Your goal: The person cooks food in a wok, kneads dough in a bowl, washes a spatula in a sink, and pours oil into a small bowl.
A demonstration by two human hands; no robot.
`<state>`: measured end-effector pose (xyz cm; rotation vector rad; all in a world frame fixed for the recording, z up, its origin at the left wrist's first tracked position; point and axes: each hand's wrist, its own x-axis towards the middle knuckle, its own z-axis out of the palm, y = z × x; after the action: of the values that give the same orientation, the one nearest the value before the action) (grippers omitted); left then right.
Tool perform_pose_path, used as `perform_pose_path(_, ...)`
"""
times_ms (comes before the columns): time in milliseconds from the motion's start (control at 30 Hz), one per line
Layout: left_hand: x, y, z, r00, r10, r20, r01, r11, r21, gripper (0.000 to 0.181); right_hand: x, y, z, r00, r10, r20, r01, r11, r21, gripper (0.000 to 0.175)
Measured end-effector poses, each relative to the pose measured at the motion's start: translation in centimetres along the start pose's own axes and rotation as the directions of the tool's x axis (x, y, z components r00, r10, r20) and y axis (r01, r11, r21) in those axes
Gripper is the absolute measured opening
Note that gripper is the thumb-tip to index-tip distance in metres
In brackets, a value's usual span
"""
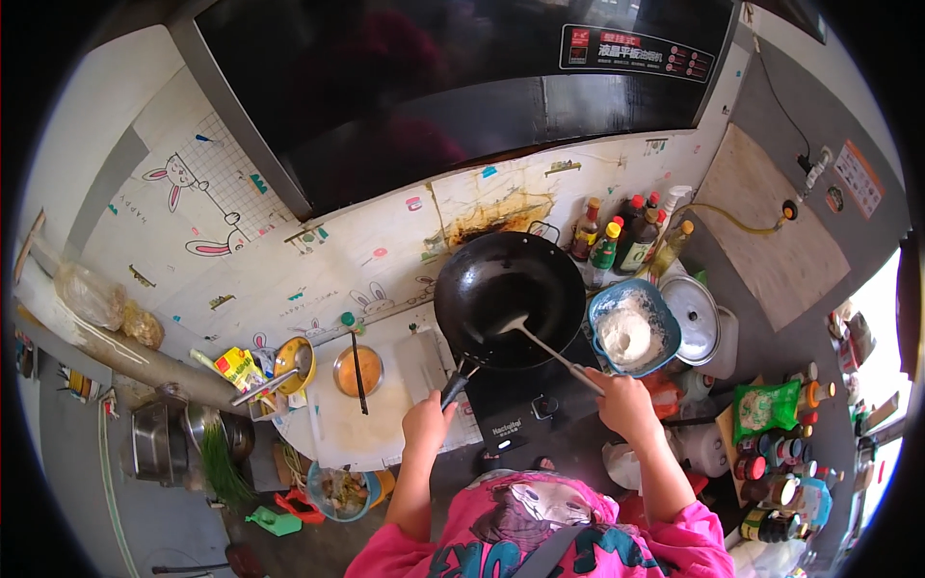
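Note:
A black wok (498, 282) sits tilted over a black single-burner cooktop (506, 404) with a knob at its front. My left hand (426, 423) grips the wok's black handle (454, 390). In my right hand (623, 404) is a metal spatula (545, 348), its blade resting inside the wok near the front right. The wok's inner surface looks dark and shiny, with no food visible in it. To the right of the wok, a blue basin (601, 318) holds white flour (627, 338). On the left counter, a metal bowl (358, 371) contains an orange liquid, with dark chopsticks (358, 376) laid across it.
Several sauce bottles (603, 253) stand behind the basin, beside a metal lid (690, 318). A yellow bowl (298, 365) with a ladle is at the left. Green stalks (217, 462) lie by steel pots. A range hood (462, 94) hangs above; jars (780, 451) crowd the right.

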<state>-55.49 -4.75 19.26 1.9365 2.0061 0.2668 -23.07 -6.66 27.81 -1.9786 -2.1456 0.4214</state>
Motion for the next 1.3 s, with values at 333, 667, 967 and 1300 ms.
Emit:
perform_pose_path(333, 0.3, 0.2, 0.2, 0.998, 0.053, -0.013, -0.053, 0.998, 0.015, 0.032, 1.2, -0.8, 2.6, 0.998, -0.058, -0.032, 0.06, 0.996, 0.07, 0.053)
perform_pose_path(667, 0.3, 0.6, -0.1, 0.999, 0.053, -0.008, -0.053, 0.999, -0.011, 0.032, 1.7, 0.0, 3.7, 0.996, -0.044, -0.076, 0.042, 0.999, -0.033, 0.054)
perform_pose_path(967, 0.4, 0.2, 0.0, 0.999, 0.038, 0.011, -0.038, 0.999, -0.005, 0.032, -0.2, -0.4, -6.7, 0.995, -0.094, 0.045, 0.103, 0.953, -0.285, 0.044)
perform_pose_path(1300, 0.3, -0.4, 0.2, 0.999, 0.022, 0.025, -0.022, 1.0, -0.008, 0.034, 0.3, -2.8, -10.6, 0.988, -0.087, 0.129, 0.136, 0.887, -0.441, 0.036)
